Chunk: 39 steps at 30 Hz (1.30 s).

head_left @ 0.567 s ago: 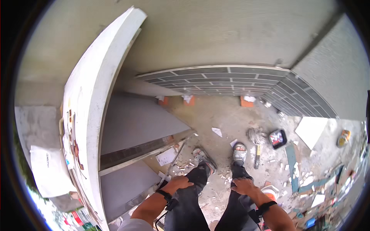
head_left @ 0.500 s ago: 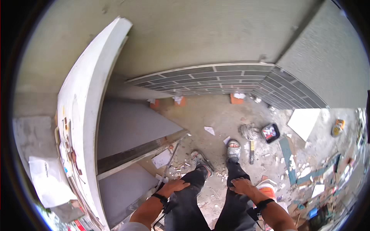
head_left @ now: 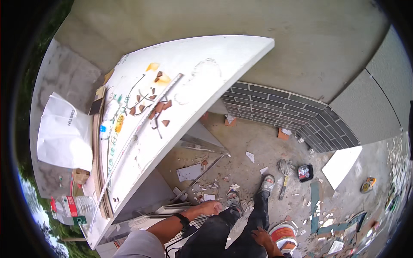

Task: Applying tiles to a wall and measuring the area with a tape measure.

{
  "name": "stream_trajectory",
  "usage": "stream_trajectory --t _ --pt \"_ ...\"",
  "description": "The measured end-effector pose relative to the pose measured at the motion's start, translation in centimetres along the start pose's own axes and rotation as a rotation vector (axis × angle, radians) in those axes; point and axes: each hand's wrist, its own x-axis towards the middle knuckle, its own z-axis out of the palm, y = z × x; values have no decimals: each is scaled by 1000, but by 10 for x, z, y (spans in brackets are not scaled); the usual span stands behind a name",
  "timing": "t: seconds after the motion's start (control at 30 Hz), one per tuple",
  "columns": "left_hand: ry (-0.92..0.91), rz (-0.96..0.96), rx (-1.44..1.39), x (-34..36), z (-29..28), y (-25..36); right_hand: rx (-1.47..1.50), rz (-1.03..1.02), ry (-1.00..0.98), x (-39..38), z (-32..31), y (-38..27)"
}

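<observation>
My left hand (head_left: pixel 210 208) is lifted just beside my left knee, its fingers loosely curled and nothing visible in them. On my right thigh rests my right hand (head_left: pixel 260 237), fingers stretched over the dark trousers and holding nothing. Beside it stands an orange-and-white bucket (head_left: pixel 284 234). To the left spreads a large white slab top (head_left: pixel 189 90) at a raised height. Brown broken pieces (head_left: pixel 160 106), a long thin metal strip (head_left: pixel 165 88), a yellow item (head_left: pixel 119 124) and a small bottle (head_left: pixel 104 129) lie on it.
A white bag (head_left: pixel 64 133) and a large clear plastic bottle (head_left: pixel 75 210) are at the far left. A black tray (head_left: pixel 305 173), a hammer-like tool (head_left: pixel 283 188), a white panel (head_left: pixel 341 167) and a yellow tape measure (head_left: pixel 368 185) lie on the debris-strewn floor. Grey tiles (head_left: pixel 275 107) line the low wall.
My view has swung left, bringing the slab top and its items into sight. My left hand has come off my knee; my right hand stays on my thigh.
</observation>
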Motion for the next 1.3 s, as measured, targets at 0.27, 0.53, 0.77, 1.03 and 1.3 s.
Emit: stream_trajectory --t 0.27,0.53,0.77,1.03,1.3 --pt "320 127 121 -70 15 -23 -187 -539 -58 24 60 112" --pt "1041 374 365 -306 -56 124 -170 -94 -352 38 -8 -25" --pt "1777 23 883 -394 -151 130 -219 -96 -319 47 2 -45" --pt "1428 24 327 -392 -110 195 -31 -15 -106 31 17 -54" --pt "5 383 -174 -316 20 261 62 40 -38 41 31 -78"
